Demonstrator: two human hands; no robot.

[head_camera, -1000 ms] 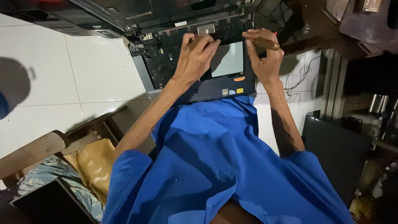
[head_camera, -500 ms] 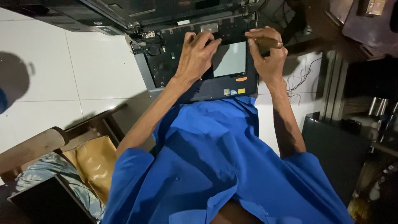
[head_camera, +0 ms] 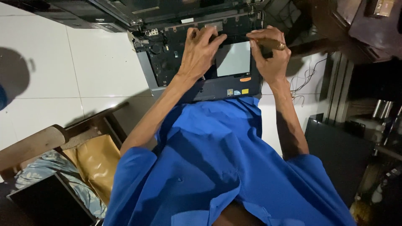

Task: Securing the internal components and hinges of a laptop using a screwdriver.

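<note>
I have an opened-up laptop (head_camera: 197,62) on my lap, over the white floor (head_camera: 54,71). Its keys are off, so I see dark insides, small parts and a pale grey square in the middle. Little coloured stickers sit on its near edge. My left hand (head_camera: 200,52) lies flat on the insides, fingers spread. My right hand (head_camera: 270,56) grips the laptop's right edge.

The opened dark laptop base (head_camera: 201,62) is seen as matt black plastic, with a smooth pale grey panel (head_camera: 233,58) set in it. The white tiled floor (head_camera: 96,67) is finished glossy. The blue shirt (head_camera: 217,167) is made of soft matt cloth. The brown rounded armrest (head_camera: 31,144) looks like smooth wood.
</note>
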